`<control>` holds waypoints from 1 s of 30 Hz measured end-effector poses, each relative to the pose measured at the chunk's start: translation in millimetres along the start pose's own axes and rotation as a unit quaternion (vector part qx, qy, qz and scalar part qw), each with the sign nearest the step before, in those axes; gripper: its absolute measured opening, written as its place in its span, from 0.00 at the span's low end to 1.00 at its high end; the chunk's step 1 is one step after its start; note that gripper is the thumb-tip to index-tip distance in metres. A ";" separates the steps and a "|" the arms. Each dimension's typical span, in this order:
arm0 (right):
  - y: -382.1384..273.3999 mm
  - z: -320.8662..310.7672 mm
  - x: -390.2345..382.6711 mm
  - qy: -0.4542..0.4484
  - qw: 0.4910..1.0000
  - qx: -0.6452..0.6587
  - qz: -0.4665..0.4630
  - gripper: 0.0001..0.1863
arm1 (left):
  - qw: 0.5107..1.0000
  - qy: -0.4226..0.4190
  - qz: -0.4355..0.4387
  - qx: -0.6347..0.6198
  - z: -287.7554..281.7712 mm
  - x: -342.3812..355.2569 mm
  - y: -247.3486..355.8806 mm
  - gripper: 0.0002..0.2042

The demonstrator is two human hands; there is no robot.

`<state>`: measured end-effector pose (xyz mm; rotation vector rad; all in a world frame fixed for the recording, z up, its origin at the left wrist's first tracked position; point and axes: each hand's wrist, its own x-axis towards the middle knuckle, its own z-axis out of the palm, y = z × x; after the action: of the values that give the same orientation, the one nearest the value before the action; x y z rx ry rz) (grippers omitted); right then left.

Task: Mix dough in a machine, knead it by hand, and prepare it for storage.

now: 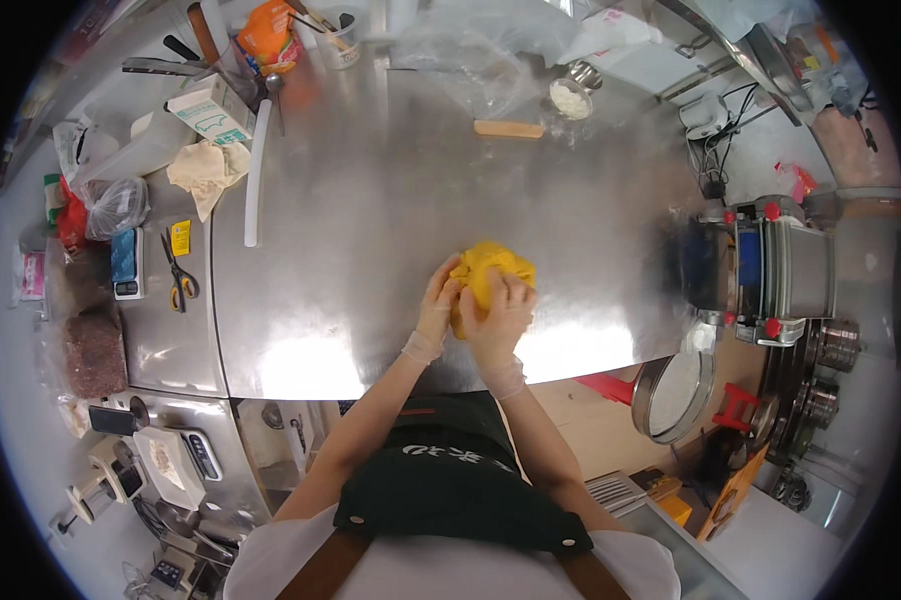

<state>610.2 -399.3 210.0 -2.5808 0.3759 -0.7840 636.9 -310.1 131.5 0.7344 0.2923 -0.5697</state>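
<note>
A lump of bright yellow dough (491,258) sits near the front edge of the steel worktable (371,200). Its surface looks folded and uneven. My left hand (437,306), in a thin clear glove, cups the dough's left side with the fingers curved along it. Gloved the same way, my right hand (501,318) presses on its near right part, fingers bent over the top. Both hands grip the dough; its underside is hidden. Beyond it lie a wooden-handled scraper (509,129) and a small metal bowl of white powder (571,99).
At left are scissors (179,280), a blue-topped scale (128,262), a cloth (209,175) and a white plastic rod (258,175). A roller machine (781,270) stands at the right end. A round sieve (674,398) is below the table edge at right.
</note>
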 end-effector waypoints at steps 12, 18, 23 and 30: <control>68.2 36.4 -5.8 -0.140 0.988 -0.043 0.054 0.20 | 0.741 0.070 0.231 0.627 36.5 18.1 -28.0 0.18; 99.9 61.9 -13.1 -0.111 0.992 -0.031 0.055 0.18 | 0.632 0.036 0.318 0.706 25.9 35.6 -36.0 0.20; 121.8 87.9 17.8 -0.180 0.977 -0.100 0.060 0.16 | 0.641 0.070 0.263 0.718 37.2 75.1 -32.9 0.20; 130.9 71.7 48.5 -0.148 0.975 0.143 0.078 0.08 | 0.793 0.002 0.075 0.604 40.9 113.9 23.1 0.18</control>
<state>673.2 -509.8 118.1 -2.3155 0.3400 -0.3583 744.9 -368.6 122.9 1.9874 -0.1903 -0.5673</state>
